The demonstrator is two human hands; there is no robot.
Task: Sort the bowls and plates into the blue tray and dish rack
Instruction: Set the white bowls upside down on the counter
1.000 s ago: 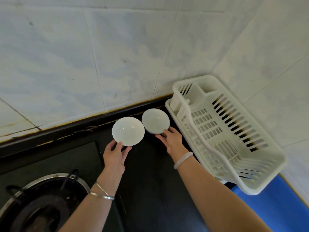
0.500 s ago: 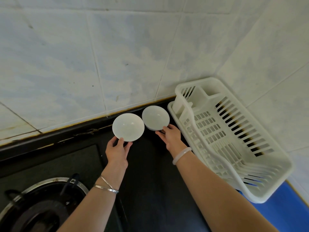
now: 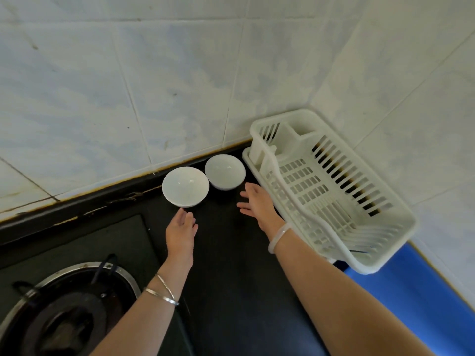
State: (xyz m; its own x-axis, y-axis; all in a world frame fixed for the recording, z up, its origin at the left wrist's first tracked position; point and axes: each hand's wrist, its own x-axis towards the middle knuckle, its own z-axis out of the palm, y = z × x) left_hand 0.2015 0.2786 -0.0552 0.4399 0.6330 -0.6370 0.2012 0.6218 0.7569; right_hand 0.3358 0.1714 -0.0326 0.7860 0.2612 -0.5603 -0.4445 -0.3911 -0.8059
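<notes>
Two white bowls stand side by side on the black counter near the wall: the left bowl (image 3: 185, 186) and the right bowl (image 3: 225, 171). My left hand (image 3: 181, 232) hovers just below the left bowl with relaxed fingers, holding nothing. My right hand (image 3: 257, 202) is a short way below and right of the right bowl, fingers spread, holding nothing. The white plastic dish rack (image 3: 331, 191) stands in the corner to the right and holds no dishes. A blue tray (image 3: 411, 296) shows at the lower right, partly under the rack.
A gas burner (image 3: 64, 312) with a metal ring sits at the lower left. Tiled walls (image 3: 154, 86) close off the back and the right side. The black counter (image 3: 231, 278) stretches between my forearms.
Both hands have let go of the bowls and drawn back toward me. The two bowls now rest on the counter by the wall.
</notes>
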